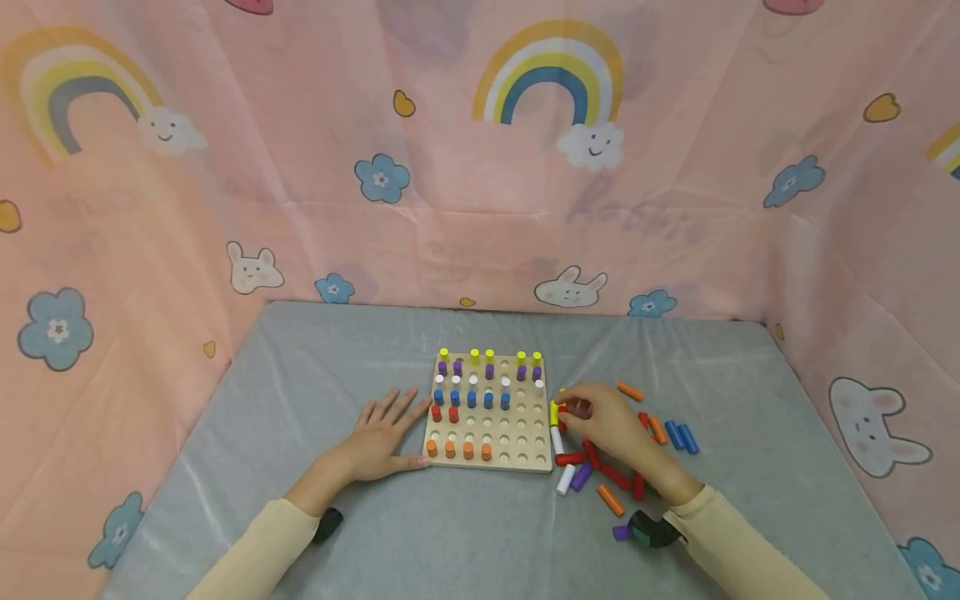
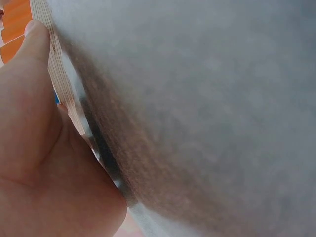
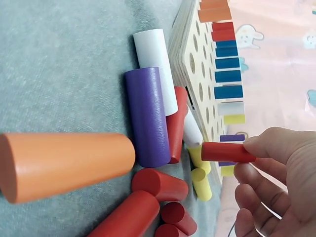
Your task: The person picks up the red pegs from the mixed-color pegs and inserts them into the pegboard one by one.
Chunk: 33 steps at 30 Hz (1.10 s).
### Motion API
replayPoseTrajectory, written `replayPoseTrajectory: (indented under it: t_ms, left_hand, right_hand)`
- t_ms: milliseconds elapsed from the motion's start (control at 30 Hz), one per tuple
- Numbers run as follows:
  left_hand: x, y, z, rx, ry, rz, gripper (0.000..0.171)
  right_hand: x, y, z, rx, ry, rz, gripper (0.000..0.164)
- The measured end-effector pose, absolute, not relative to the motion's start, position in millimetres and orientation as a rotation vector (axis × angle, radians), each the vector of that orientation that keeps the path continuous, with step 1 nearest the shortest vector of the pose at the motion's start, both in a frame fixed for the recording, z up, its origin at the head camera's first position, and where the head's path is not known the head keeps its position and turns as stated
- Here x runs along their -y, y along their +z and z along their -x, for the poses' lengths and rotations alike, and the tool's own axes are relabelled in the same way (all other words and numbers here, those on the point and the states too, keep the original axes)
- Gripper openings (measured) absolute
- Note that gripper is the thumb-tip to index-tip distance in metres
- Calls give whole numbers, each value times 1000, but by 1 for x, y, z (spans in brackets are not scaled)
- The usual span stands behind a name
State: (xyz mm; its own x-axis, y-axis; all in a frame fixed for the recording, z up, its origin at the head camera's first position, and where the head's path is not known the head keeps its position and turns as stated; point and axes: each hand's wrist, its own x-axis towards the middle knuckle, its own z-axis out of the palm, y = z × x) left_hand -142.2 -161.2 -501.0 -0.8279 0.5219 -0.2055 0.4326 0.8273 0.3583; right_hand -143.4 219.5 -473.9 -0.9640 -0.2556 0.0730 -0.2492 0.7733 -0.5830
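Note:
A wooden peg board (image 1: pixel 514 467) lies mid-table with rows of yellow, purple, white, blue, red and orange pegs standing in it. Between thumb and index finger, my right hand (image 1: pixel 609 423) pinches a red peg (image 3: pixel 222 152), held over the loose pegs just right of the board. My left hand (image 1: pixel 378 443) is spread at the board's left side, its thumb (image 2: pixel 37 42) touching the edge beside the orange pegs. In the red row, two red pegs (image 1: pixel 453 414) stand at the left end, with bare holes to their right.
Loose pegs lie scattered right of the board, among them a purple peg (image 3: pixel 147 116), a white peg (image 3: pixel 154 49) and an orange peg (image 3: pixel 69 160). Farther right are two blue pegs (image 1: pixel 688 438). A patterned pink cloth (image 1: pixel 465 242) stands behind the grey-covered table (image 1: pixel 315 358).

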Motion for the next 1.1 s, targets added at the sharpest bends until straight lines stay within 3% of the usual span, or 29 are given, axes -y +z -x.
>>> replayPoseTrajectory:
  t_ms: [1100]
  left_hand:
    - [161,-502,143,-2720,410,-724,92]
  right_hand:
    - [-192,-464,146,-2969,-1105,577,17]
